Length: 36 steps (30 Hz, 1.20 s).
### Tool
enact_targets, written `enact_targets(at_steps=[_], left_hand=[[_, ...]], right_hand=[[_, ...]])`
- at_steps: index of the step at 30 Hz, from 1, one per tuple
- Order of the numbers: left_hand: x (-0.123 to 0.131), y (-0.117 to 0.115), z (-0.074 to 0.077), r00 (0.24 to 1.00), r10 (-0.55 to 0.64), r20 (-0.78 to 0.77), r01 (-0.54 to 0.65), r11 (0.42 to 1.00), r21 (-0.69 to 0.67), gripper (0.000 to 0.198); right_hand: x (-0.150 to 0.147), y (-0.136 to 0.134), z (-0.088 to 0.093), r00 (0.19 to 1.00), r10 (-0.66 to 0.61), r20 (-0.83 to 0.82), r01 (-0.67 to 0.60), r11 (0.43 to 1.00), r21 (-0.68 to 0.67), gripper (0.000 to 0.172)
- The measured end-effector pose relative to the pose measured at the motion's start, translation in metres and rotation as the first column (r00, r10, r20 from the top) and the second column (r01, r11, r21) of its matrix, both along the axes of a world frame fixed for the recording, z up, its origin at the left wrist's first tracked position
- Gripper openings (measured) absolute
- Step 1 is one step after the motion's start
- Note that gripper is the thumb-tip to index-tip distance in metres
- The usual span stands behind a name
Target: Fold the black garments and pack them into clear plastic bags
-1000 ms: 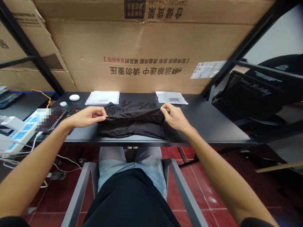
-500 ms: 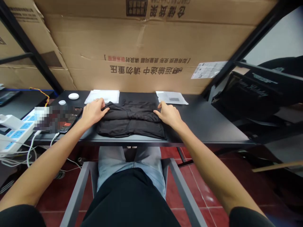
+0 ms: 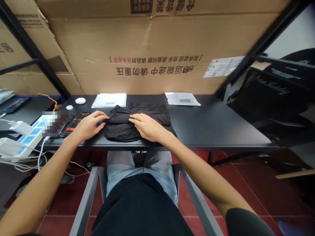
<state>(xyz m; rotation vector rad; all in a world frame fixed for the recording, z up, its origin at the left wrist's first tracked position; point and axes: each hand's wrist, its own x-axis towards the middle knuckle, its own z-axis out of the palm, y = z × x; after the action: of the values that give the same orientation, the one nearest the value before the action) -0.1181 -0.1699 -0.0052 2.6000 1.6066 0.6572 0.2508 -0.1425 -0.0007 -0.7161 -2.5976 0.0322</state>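
Note:
A folded black garment (image 3: pixel 120 132) lies near the front edge of the dark table; its exact kind is not clear. Flat on its middle rests my right hand (image 3: pixel 147 127), fingers stretched out and pointing left. My left hand (image 3: pixel 90 125) is at the garment's left edge, thumb and fingers apart, the fingertips touching or nearly touching the cloth. A ring shows on one finger of that hand. The right part of the cloth is partly hidden behind my right hand and forearm.
Behind the garment lie two white packets, one left (image 3: pixel 109 100) and one right (image 3: pixel 182 99), before a cardboard wall (image 3: pixel 147 42). On the left are a phone (image 3: pixel 76 123), a power strip (image 3: pixel 34 134) with white cables, and a white oval case (image 3: pixel 80 101). A black bag (image 3: pixel 268 91) stands right.
My right hand has left the garment's right edge and moved left onto its middle. My left hand has let go of the upper left corner and shifted slightly left and down.

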Motion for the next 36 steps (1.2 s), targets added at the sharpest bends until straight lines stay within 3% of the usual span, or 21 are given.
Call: enact_targets(at_steps=[4,8,12,15,17,22,25,28,31,36], left_hand=[[0.008,0.006,0.004,0.998,0.027,0.062,-0.031,0.997,0.065,0.031],[0.026,0.009,0.019,0.983,0.046,0.179,-0.074,0.985,0.155,0.027],[0.061,0.01,0.038,0.964,0.026,0.263,-0.087,0.971,0.221,0.024],[0.094,0.013,0.049,0.958,-0.058,0.28,-0.022,0.961,0.274,0.025],[0.117,0.016,0.052,0.959,-0.102,0.265,0.025,0.959,0.281,0.026],[0.166,0.028,0.04,0.969,-0.183,0.164,0.144,0.964,0.223,0.027],[0.186,0.035,0.024,0.969,-0.233,0.08,0.219,0.964,0.153,0.023],[0.193,0.038,0.012,0.957,-0.274,0.097,0.266,0.959,0.096,0.025],[0.187,0.036,0.011,0.944,-0.288,0.159,0.27,0.955,0.126,0.03],[0.155,0.02,0.018,0.98,-0.153,0.125,0.134,0.98,0.147,0.055]], right_hand=[[-0.015,0.001,-0.011,0.999,-0.013,0.048,0.015,1.0,-0.026,0.046],[-0.018,-0.001,-0.015,0.999,-0.012,0.036,0.015,0.997,-0.075,0.048],[-0.019,-0.008,-0.014,1.0,0.009,0.012,-0.008,0.996,-0.092,0.051],[-0.012,-0.012,-0.009,0.999,0.025,-0.028,-0.028,0.994,-0.108,0.048],[0.0,-0.013,-0.006,0.996,-0.032,-0.088,0.021,0.992,-0.123,0.042],[0.041,-0.013,0.0,0.892,-0.287,-0.35,0.243,0.956,-0.163,0.03],[0.056,-0.013,0.0,0.848,-0.299,-0.438,0.264,0.954,-0.139,0.028],[0.059,-0.014,-0.005,0.877,-0.259,-0.406,0.247,0.966,-0.084,0.028],[0.056,-0.013,-0.012,0.922,-0.235,-0.308,0.23,0.972,-0.055,0.03],[0.055,-0.011,-0.018,0.948,-0.224,-0.228,0.221,0.975,-0.039,0.032]])
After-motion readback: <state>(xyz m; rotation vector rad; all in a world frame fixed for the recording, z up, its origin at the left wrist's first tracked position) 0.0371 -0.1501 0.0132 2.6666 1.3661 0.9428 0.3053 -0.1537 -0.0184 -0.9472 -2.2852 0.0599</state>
